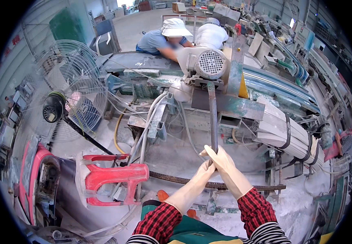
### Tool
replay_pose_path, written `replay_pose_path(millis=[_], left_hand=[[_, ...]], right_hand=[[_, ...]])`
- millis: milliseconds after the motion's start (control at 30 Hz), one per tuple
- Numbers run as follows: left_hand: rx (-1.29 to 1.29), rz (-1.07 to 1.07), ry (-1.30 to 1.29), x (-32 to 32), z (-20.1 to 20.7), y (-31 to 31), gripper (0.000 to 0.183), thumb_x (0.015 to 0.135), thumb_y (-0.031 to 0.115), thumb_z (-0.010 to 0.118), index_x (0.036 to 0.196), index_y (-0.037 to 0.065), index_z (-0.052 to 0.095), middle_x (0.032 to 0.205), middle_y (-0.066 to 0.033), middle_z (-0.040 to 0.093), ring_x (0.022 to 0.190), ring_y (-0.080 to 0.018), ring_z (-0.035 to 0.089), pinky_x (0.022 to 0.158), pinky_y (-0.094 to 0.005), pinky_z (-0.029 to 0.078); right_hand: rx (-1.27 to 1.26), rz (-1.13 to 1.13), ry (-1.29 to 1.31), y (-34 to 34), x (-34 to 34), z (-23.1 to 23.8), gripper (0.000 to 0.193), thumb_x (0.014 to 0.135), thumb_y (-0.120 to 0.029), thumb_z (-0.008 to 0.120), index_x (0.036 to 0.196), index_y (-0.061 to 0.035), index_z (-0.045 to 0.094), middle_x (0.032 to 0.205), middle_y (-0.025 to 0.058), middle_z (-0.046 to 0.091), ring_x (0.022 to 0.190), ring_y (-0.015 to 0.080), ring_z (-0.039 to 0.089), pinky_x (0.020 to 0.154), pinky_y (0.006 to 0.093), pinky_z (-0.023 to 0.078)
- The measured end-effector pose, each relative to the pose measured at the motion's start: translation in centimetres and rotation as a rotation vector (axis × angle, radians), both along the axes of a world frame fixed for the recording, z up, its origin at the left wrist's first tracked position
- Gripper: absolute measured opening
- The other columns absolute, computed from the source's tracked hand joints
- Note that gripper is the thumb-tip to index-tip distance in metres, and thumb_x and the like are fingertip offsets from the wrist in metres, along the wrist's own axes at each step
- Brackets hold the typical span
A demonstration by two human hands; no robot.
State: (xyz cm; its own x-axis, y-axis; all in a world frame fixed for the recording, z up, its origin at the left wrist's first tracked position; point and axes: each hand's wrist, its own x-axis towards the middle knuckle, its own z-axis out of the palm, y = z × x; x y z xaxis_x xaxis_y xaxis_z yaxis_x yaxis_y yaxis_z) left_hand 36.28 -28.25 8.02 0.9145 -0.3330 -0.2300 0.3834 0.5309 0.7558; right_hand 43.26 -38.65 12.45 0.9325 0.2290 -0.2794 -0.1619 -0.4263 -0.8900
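Gripping the long steel lever [213,122] with both gloved hands, we clench our left hand [203,168] and right hand [221,160] together around its lower end; the lever rises to the ribbed electric motor [208,64] above; a red plastic stool [113,179] lies tipped to our left; a wire-caged fan [68,91] stands beyond; pale dust coats the machine frame [229,106].
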Motion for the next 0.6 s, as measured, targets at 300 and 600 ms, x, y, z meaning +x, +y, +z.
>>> replay_pose_path(millis=[300, 600], left_hand=[[0.118, 0.202, -0.259, -0.4, -1.8, 15.7, 0.034, 0.101, 0.028, 0.056, 0.124, 0.003, 0.061, 0.121, -0.0091, 0.065, 0.115, -0.0195, 0.06, 0.098, -0.0345, 0.049], [-0.242, 0.909, -0.053, 4.3, 1.9, 17.3, 0.046, 0.1, 0.045, 0.055, 0.115, 0.002, 0.064, 0.063, 0.0019, 0.05, 0.056, -0.0109, 0.05, 0.074, -0.0288, 0.057]], right_hand=[[0.945, -0.453, 0.173, 18.9, -0.7, -4.0, 0.034, 0.096, -0.031, 0.068, 0.098, 0.0019, 0.06, 0.091, 0.0177, 0.071, 0.073, 0.0225, 0.07, 0.066, 0.0338, 0.057], [0.119, 0.328, -0.377, 5.5, 6.9, 4.3, 0.034, 0.093, -0.043, 0.058, 0.105, -0.0138, 0.072, 0.087, 0.0118, 0.071, 0.083, 0.0234, 0.068, 0.08, 0.0345, 0.052]])
